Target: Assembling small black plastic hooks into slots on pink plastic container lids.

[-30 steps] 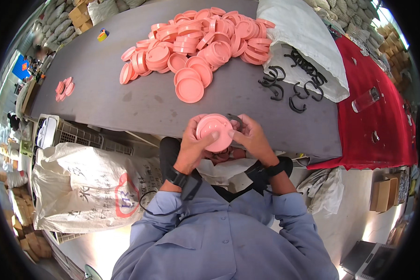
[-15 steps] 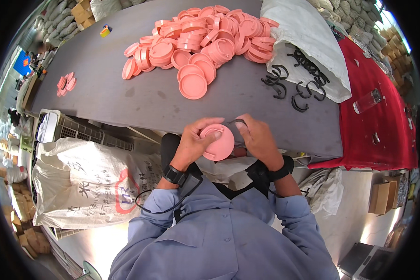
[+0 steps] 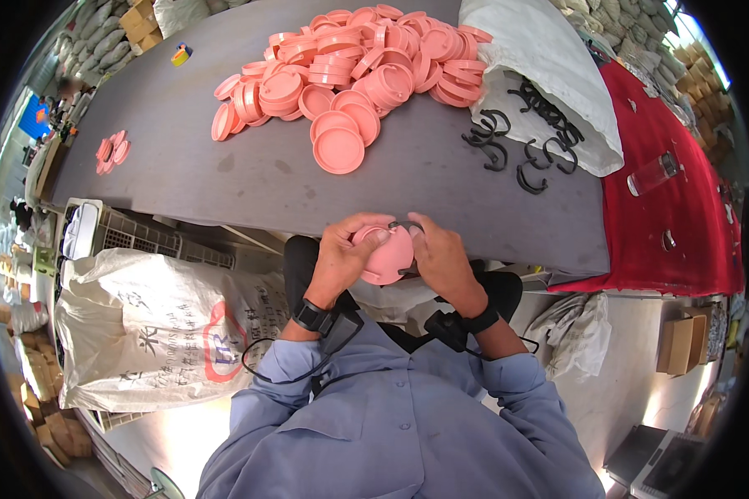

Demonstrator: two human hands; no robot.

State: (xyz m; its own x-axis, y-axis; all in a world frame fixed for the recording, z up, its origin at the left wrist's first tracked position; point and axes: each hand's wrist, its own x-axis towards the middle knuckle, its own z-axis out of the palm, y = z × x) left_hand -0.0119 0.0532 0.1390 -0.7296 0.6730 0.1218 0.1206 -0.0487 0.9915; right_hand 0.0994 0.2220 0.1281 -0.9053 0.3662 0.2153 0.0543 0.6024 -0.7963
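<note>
My left hand [image 3: 346, 254] grips a round pink plastic lid [image 3: 386, 259] by its left side, thumb lying across its face. Against the lid's right edge my right hand [image 3: 441, 258] pinches a curved black handle [image 3: 404, 224]. One end of that handle meets the lid's upper rim, and its other end shows near the lower right; whether either end is fastened I cannot tell. Beyond my hands, a big heap of pink lids [image 3: 339, 150] covers the far middle of the table [image 3: 250, 187]. Several loose black handles [image 3: 534, 166] lie to the right, by the mouth of a white sack [image 3: 549, 50].
A few small pink pieces [image 3: 112, 152] lie at the table's left, with a yellow tape roll [image 3: 181, 56] farther back. A red cloth [image 3: 674, 224] on the right bears a clear glass [image 3: 653, 174]. Down left, a printed white sack [image 3: 158, 324] rests beside a crate [image 3: 141, 231].
My right hand has moved left and closer to the lid. The black handle now sits against the lid's upper right side. My left hand keeps its hold.
</note>
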